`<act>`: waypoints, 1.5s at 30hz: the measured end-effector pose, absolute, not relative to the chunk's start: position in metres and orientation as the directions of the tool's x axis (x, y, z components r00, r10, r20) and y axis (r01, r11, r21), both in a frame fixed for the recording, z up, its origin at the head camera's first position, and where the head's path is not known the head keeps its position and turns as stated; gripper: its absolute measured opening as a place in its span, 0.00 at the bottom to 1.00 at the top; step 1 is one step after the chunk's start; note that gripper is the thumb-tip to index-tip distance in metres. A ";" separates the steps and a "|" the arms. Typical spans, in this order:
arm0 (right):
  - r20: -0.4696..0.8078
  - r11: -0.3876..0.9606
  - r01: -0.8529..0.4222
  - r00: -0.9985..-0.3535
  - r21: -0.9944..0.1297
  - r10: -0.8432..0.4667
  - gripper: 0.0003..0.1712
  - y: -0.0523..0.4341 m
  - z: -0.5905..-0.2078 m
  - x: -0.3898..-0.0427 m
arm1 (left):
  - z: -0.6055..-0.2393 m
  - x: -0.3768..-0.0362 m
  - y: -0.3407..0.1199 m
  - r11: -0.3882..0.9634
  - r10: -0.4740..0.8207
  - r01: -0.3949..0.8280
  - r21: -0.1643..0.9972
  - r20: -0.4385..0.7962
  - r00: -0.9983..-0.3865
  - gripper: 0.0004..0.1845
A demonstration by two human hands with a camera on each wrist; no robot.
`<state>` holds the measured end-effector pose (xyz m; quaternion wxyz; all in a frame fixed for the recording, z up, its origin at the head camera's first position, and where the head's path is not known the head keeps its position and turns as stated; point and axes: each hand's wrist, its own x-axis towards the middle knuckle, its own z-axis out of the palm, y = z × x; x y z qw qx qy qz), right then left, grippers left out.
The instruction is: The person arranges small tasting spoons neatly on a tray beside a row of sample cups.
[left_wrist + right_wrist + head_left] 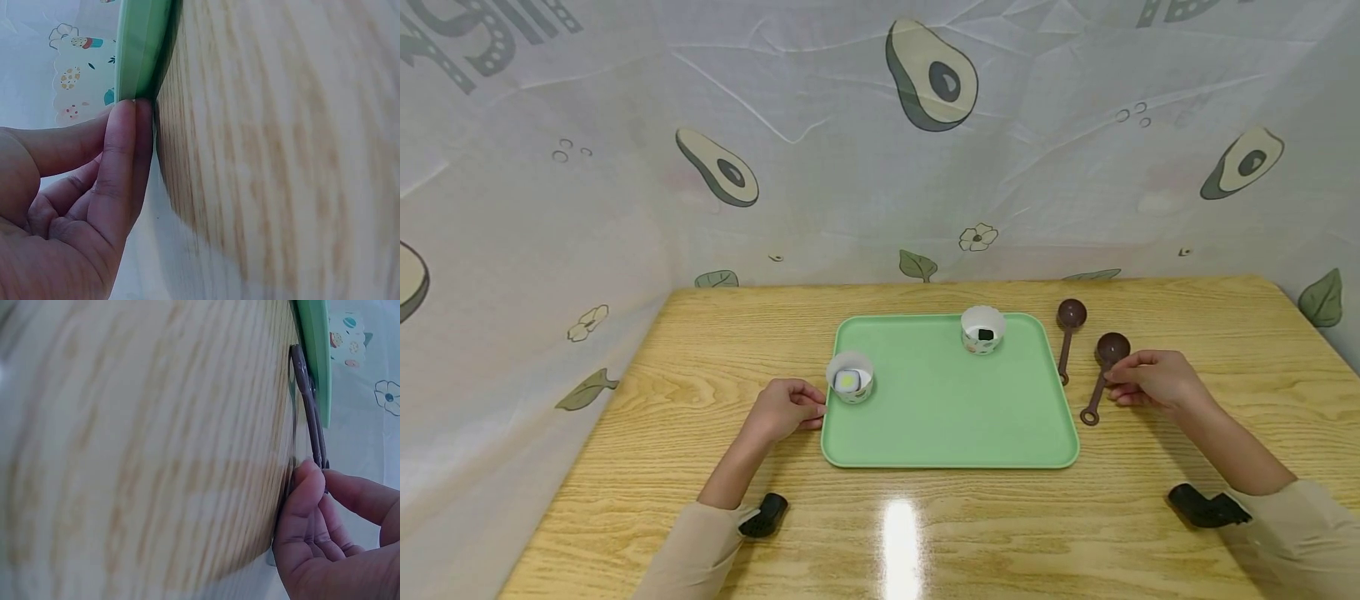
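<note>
On the green tray (951, 417), two paper cups (851, 377) stand apart. Your right hand (1152, 381) pinches the near brown scoop (1104, 372); another scoop (1068, 331) lies just left. Your left hand (786, 408), fingers curled, presses the tray's left edge.

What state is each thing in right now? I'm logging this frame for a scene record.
Left hand: fingertips touching the tray edge.
Right hand: pinching the near scoop's handle.
Near scoop: on the table.
Far scoop: lying untouched.
Tray: flat.
Left cup, right cup: upright on the tray.

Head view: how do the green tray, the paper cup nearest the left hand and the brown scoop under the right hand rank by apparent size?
1. Green tray, largest.
2. Brown scoop and paper cup: scoop longer, cup wider, too alike to rank.
</note>
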<state>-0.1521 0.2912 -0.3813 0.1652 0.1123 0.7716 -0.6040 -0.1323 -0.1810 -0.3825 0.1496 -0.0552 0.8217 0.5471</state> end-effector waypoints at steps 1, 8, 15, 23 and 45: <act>-0.391 0.246 0.373 -0.920 -0.895 -0.025 0.03 0.291 -0.381 -0.152 | -0.382 -0.132 -0.181 0.392 0.077 -0.252 0.885 -0.305 -0.949 0.03; -0.382 0.246 0.365 -0.924 -0.898 -0.025 0.03 0.290 -0.381 -0.151 | -0.383 -0.133 -0.179 0.415 0.026 -0.298 0.860 -0.339 -0.940 0.04; -0.377 0.244 0.361 -0.926 -0.900 -0.024 0.03 0.290 -0.382 -0.152 | -0.383 -0.134 -0.178 0.427 0.012 -0.303 0.852 -0.340 -0.940 0.04; -0.351 0.248 0.333 -0.936 -0.910 -0.029 0.03 0.290 -0.383 -0.153 | -0.384 -0.135 -0.179 0.437 0.013 -0.305 0.846 -0.345 -0.938 0.04; -0.310 0.211 0.286 -0.946 -0.935 -0.092 0.04 0.293 -0.368 -0.153 | -0.383 -0.134 -0.179 0.433 0.032 -0.286 0.855 -0.332 -0.943 0.04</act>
